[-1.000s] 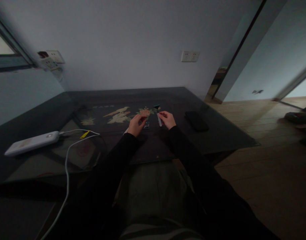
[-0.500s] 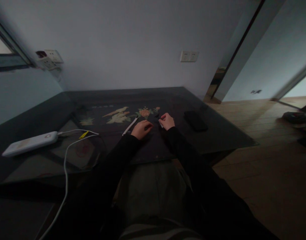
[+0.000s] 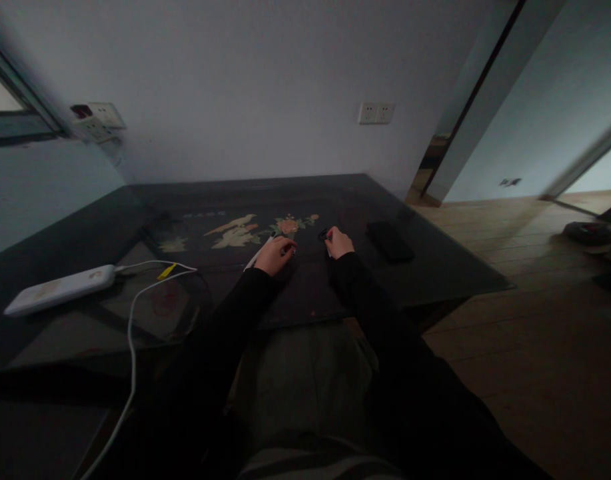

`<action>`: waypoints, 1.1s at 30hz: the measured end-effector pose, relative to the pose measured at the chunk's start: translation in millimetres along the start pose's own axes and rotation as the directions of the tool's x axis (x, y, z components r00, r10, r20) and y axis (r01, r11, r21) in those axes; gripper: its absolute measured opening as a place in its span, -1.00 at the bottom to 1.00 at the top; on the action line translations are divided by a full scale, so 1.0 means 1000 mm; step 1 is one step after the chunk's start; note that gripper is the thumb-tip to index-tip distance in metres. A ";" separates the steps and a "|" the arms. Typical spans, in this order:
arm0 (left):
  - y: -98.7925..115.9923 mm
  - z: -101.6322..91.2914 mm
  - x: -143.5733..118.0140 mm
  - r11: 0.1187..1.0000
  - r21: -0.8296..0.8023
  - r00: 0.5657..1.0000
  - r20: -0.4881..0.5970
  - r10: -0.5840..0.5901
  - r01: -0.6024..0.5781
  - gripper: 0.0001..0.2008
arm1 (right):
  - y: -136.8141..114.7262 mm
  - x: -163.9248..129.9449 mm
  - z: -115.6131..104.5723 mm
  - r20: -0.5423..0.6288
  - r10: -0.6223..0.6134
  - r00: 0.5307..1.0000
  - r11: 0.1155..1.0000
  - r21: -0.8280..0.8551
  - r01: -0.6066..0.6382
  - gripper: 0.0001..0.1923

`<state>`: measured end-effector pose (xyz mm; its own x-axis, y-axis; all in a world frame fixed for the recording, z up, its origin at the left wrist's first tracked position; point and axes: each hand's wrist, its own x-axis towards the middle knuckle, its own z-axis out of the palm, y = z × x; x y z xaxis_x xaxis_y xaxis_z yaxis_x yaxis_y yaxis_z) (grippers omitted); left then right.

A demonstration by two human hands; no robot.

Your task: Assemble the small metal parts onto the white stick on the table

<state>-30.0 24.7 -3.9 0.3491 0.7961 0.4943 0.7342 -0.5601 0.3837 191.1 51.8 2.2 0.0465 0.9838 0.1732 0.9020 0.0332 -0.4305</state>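
My left hand (image 3: 275, 255) is low over the dark tabletop with its fingers curled in. A tiny glint shows by its fingertips, too small to name. Beneath and beside that hand lies a slim white stick (image 3: 252, 262) with a dark tip, partly covered by the fingers. To the right, my right hand (image 3: 339, 243) pinches a small dark piece (image 3: 322, 235) between thumb and fingers. A pale sliver shows under its thumb. The two hands are apart, a short stretch of table between them.
A black phone-like slab (image 3: 390, 241) lies right of my right hand. At the left, a white power bank (image 3: 62, 290) has a white cable (image 3: 132, 333) with a yellow tag (image 3: 166, 271), running off the near edge. Wall sockets (image 3: 376, 113) are behind the glass-topped table (image 3: 450, 267).
My left hand has shifted slightly left, over the white stick. My right hand has moved a little right, carrying the small dark piece away from the left hand.
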 end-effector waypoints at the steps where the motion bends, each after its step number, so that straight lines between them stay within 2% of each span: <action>1: -0.004 -0.004 0.000 0.998 0.029 0.998 -0.022 -0.052 0.053 -0.80 | -0.001 0.000 0.000 0.013 -0.014 1.000 1.000 -0.004 0.014 -0.83; 3: -0.014 -0.014 0.000 0.968 0.091 0.970 -0.090 -0.225 0.233 -0.78 | -0.002 -0.001 0.000 0.037 -0.042 0.998 0.999 -0.006 0.043 -0.82; 6: -0.027 -0.027 -0.003 0.863 0.208 0.888 -0.083 -0.453 0.460 -0.78 | -0.005 -0.002 -0.001 0.051 -0.068 0.996 0.998 -0.008 0.068 -0.82; 11: -0.029 -0.034 -0.008 0.740 0.309 0.767 0.049 -0.640 0.597 -0.77 | -0.006 -0.005 -0.002 0.045 -0.053 0.998 0.998 -0.019 0.053 -0.81; 14: -0.026 -0.035 -0.008 0.702 0.330 0.725 0.072 -0.685 0.631 -0.80 | -0.007 -0.006 -0.002 0.028 -0.036 0.999 0.999 -0.029 0.037 -0.82; 16: -0.025 -0.035 -0.007 0.703 0.336 0.728 0.070 -0.682 0.627 -0.84 | -0.007 -0.006 -0.003 0.029 -0.029 0.999 0.999 -0.031 0.030 -0.82; 20: -0.026 -0.035 -0.005 0.739 0.285 0.763 0.040 -0.645 0.610 -0.86 | -0.007 -0.007 -0.002 0.029 -0.018 0.999 1.000 -0.023 0.019 -0.81; 25: -0.021 -0.030 -0.001 0.815 0.044 0.816 -0.006 -0.578 0.577 -0.81 | -0.008 -0.008 -0.003 0.025 0.010 1.000 1.000 -0.011 -0.010 -0.81; 28: -0.005 -0.024 0.003 0.805 -0.202 0.826 0.038 -0.563 0.558 -0.80 | -0.008 -0.009 -0.005 0.039 0.015 0.999 1.000 -0.016 -0.014 -0.80; 30: 0.009 -0.018 0.006 0.766 -0.339 0.823 0.045 -0.566 0.545 -0.68 | -0.008 -0.009 -0.005 0.050 0.019 0.999 1.000 -0.022 -0.018 -0.80; 33: 0.030 -0.004 0.015 0.817 -0.344 0.870 0.002 -0.492 0.463 -0.63 | -0.008 -0.010 -0.005 0.050 0.024 0.998 0.999 -0.030 -0.023 -0.80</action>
<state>-5.0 19.0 18.1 -0.0563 0.9692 0.2396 0.5606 -0.1679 0.8109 185.4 41.1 8.6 0.0467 0.9919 0.1181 0.9133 0.0055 -0.4073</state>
